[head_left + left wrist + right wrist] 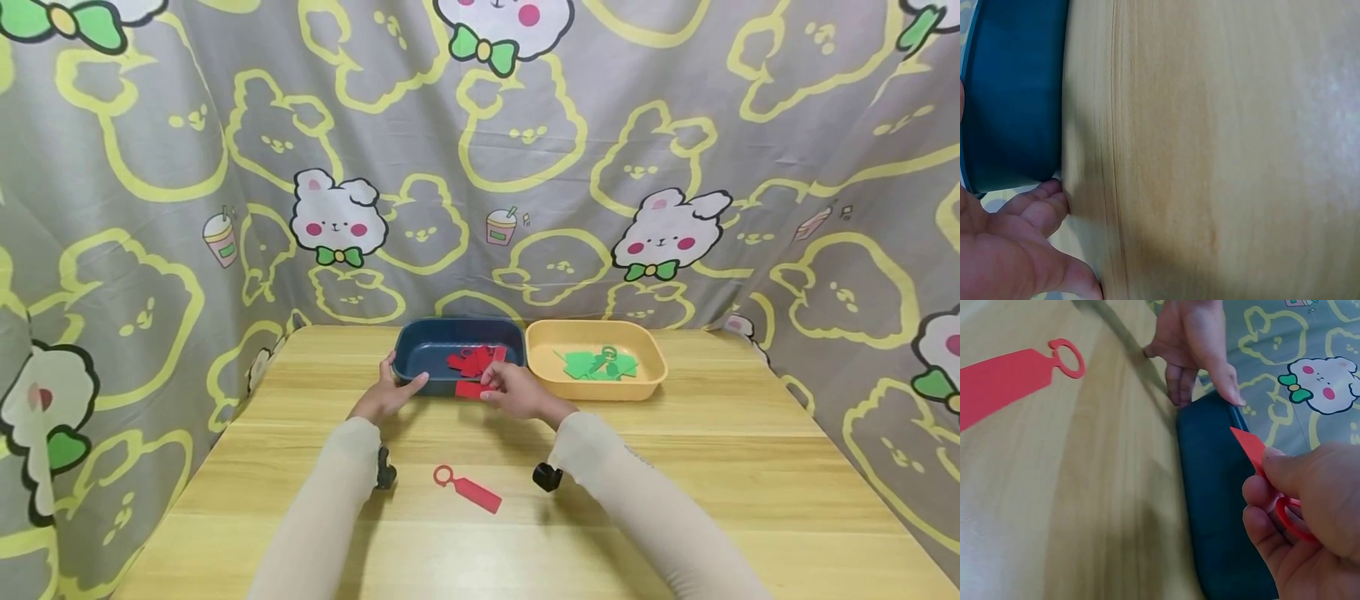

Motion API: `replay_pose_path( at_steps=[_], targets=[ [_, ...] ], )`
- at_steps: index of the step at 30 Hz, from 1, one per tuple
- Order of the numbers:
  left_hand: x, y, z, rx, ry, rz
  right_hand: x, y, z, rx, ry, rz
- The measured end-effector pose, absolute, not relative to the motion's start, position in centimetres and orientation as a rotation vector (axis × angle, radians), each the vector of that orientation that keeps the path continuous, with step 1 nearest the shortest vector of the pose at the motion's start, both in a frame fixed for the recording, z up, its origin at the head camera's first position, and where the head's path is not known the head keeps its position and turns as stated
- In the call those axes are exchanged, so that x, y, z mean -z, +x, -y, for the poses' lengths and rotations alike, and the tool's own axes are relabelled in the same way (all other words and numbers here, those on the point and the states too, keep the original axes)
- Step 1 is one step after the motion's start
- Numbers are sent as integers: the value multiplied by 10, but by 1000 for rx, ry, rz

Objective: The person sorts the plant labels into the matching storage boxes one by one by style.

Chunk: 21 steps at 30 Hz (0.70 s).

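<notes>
My right hand [517, 390] pinches a red tag with a ring [1249, 447] between thumb and fingers, at the front rim of a dark blue box [420, 332]. Inside that box, toward its right end, lie several red tags [472, 360], overlapping. At the box's left end, my left hand [384, 396] holds the corner, thumb by the front rim and fingers against the end wall. In the left wrist view, part of this hand is cut off. Another red tag [478, 495], with a round ring, lies flat on the table between my forearms.
A yellow box [652, 367] stands right beside the blue one, with several green tags [600, 365] inside. Both stand near the back edge of the wooden table [712, 483]. A patterned curtain [555, 275] hangs behind and at both sides.
</notes>
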<state>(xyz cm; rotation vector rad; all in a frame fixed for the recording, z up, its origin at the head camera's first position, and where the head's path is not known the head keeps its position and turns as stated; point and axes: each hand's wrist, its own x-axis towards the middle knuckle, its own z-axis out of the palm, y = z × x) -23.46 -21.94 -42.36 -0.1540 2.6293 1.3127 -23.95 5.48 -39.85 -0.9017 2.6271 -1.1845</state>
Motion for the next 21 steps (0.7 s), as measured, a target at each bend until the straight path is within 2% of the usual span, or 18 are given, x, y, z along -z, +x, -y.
replay_pose_path(
  at_steps=[15,21],
  targets=[
    [419,-228,216,-1317,-155,-2618,386,-257,-55,1384,-691,-2686],
    [420,-229,218,-1311,-151,-2624,392,-252,-56,1370,-658,-2711]
  ],
)
